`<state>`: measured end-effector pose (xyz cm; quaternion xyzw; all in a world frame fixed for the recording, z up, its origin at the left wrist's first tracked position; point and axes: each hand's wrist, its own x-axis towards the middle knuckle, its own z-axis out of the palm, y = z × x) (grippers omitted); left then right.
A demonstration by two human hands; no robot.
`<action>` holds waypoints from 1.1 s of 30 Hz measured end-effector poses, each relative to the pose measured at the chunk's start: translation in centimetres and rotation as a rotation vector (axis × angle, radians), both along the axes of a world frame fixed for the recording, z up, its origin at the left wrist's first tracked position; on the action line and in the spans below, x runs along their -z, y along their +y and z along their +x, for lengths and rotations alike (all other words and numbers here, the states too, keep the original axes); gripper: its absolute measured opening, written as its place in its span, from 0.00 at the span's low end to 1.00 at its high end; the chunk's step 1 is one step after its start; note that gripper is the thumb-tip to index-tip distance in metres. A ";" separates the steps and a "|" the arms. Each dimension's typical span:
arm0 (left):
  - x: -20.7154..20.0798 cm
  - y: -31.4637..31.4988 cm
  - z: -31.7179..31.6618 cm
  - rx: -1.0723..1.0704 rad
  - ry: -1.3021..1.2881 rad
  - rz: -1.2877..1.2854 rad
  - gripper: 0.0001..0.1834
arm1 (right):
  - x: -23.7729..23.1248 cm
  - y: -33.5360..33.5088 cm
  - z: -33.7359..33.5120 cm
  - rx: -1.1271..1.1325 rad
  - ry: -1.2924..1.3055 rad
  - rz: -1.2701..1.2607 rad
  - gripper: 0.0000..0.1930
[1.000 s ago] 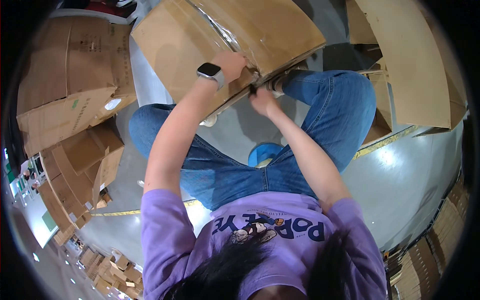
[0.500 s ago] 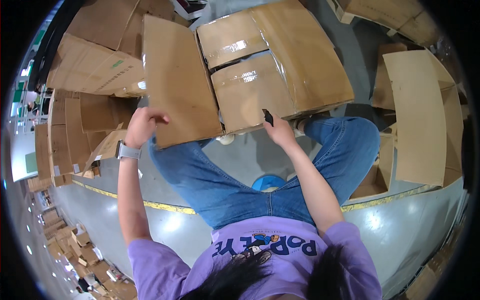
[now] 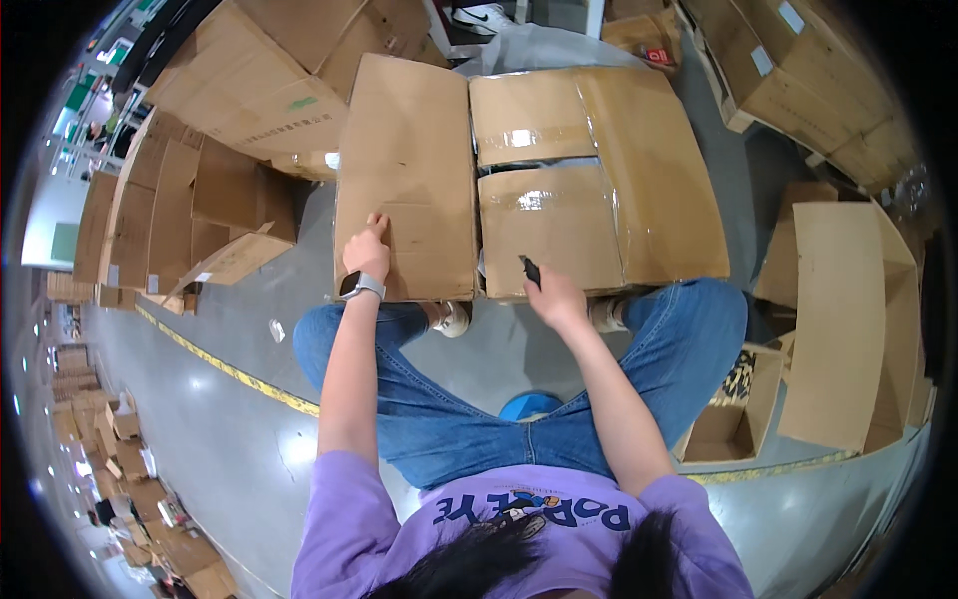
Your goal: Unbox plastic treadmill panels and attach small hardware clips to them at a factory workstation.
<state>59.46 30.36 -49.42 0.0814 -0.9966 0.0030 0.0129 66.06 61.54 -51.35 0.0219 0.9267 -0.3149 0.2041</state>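
A large cardboard box [image 3: 674, 180] stands in front of my knees. Its left flap [image 3: 404, 170] is folded outward. Inside lie two taped cartons, the nearer one [image 3: 544, 235] and the farther one [image 3: 529, 115], with shiny clear tape across them. My left hand [image 3: 367, 252] rests on the left flap with fingers stretched out and nothing held; a watch is on that wrist. My right hand [image 3: 559, 299] grips a black utility knife [image 3: 531, 270], its tip pointing up and left over the nearer carton's front part.
Open cardboard boxes [image 3: 235, 195] stand at left, with a bigger carton [image 3: 269, 90] behind them. On the right are an upright open box [image 3: 833, 319] and a smaller open box [image 3: 733, 419]. A wooden pallet [image 3: 738, 115] carries cartons at the far right. Yellow tape [image 3: 230, 369] crosses the floor.
My left hand has come from beside the flap's left edge onto its surface. My right hand keeps the knife near the box's front. The view has shifted, and the box now appears squarer to me.
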 end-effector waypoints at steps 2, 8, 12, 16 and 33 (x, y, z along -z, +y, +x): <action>1.2 0.3 -0.2 -0.084 -0.041 0.026 0.24 | -0.1 -0.8 0.1 -0.062 -0.015 -0.008 0.17; 6.4 2.1 -1.6 -0.062 0.026 -0.230 0.21 | -0.4 -0.6 -0.9 -0.111 0.014 -0.034 0.16; 6.1 2.1 -3.5 0.048 -0.011 -0.259 0.10 | -1.2 -0.2 -1.0 -0.083 0.093 -0.036 0.15; 9.5 2.5 -3.7 0.073 -0.007 -0.276 0.10 | -0.9 0.3 -0.2 -0.105 0.030 -0.022 0.16; 12.4 28.1 -3.4 0.470 -0.266 1.060 0.17 | 4.1 9.3 3.0 1.385 -0.045 -1.076 0.07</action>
